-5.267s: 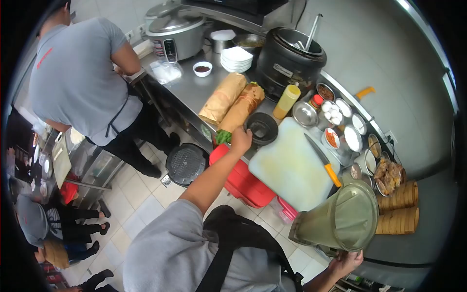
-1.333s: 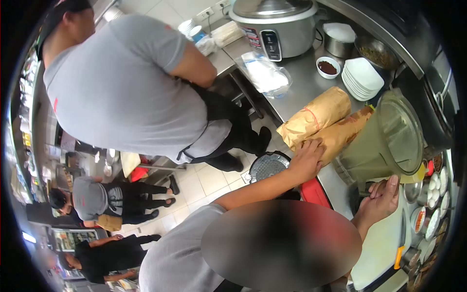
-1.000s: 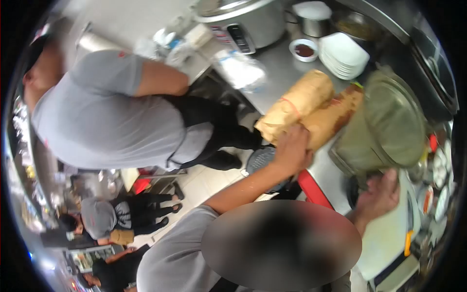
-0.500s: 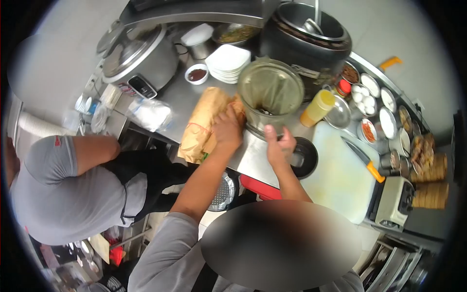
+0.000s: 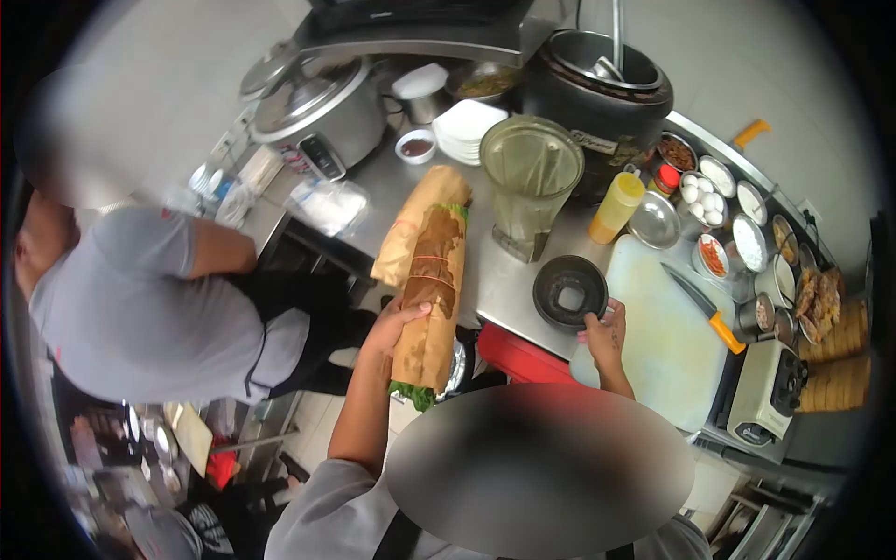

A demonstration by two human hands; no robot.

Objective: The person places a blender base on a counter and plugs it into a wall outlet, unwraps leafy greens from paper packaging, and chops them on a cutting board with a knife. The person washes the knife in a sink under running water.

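My left hand is closed around the lower part of a brown-paper bundle of leafy greens. Rubber bands circle the bundle, its paper is darkened by wet patches, and green leaves poke out at both ends. A second brown-paper bundle lies beside and partly under it on the counter. With thumb and fingers, my right hand grips the rim of a black round lid with a pale square centre. Just behind the lid stands a greenish clear blender jar, upright and untouched.
A white cutting board with an orange-handled knife lies at right, near a blender base. A yellow squeeze bottle, ingredient bowls, plates and a large black pot line the back. A co-worker stands at left.
My left hand now holds a bundle raised towards me, its wet side showing. My right hand has left the blender jar and taken the black lid. The jar stands farther back.
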